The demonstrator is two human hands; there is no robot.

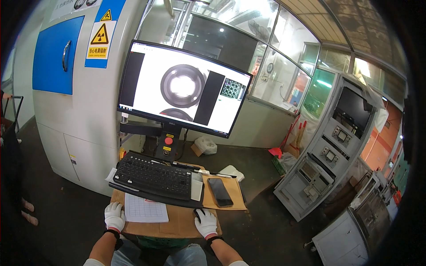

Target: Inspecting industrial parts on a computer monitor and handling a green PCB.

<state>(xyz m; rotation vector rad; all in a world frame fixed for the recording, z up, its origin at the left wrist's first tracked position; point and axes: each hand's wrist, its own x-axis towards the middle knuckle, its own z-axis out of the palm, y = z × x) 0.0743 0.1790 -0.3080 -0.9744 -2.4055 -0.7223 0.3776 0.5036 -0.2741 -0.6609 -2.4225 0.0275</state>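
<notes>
My left hand (115, 216), in a white work glove, lies on the left edge of the brown board (177, 227), its fingers laid out with nothing in them. Beside it is a sheet of paper (145, 208) with a printed grid. Also gloved, my right hand (206, 222) rests over a black computer mouse (198, 214) at the board's right side. Beyond both hands, a black keyboard (153, 176) sits tilted on a tray. Above it, a monitor (183, 86) displays a grey ring-shaped picture with a bright centre.
A dark phone (220, 192) lies on a brown envelope (235, 195) right of the keyboard. An emergency stop button (168, 141) sits below the monitor. A large cabinet (91, 128) with radiation warning signs stands left. At right is a grey equipment rack (310, 177). Another person's feet (29, 213) show far left.
</notes>
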